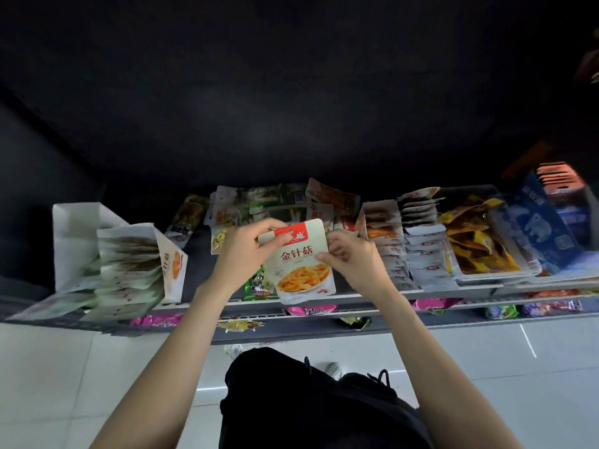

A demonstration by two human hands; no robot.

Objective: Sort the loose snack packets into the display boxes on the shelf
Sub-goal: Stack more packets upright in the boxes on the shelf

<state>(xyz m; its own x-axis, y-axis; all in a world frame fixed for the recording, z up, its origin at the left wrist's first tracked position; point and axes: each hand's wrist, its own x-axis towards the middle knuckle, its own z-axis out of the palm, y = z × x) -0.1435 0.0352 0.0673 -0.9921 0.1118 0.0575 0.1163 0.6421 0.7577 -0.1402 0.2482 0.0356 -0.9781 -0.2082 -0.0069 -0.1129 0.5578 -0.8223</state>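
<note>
I hold a white snack packet with a red top band and a picture of yellow strips above the shelf's front edge. My left hand pinches its upper left corner. My right hand grips its right edge, fingers curled. Behind it lies a pile of loose packets on the dark shelf. A green packet lies under the held one. To the left stands a white display box filled with pale packets. To the right, display boxes hold rows of white packets and yellow packets.
An empty white box stands at the far left. A blue box with polar bears sits at the far right. A lower shelf carries pink and purple packets. The floor is white tile.
</note>
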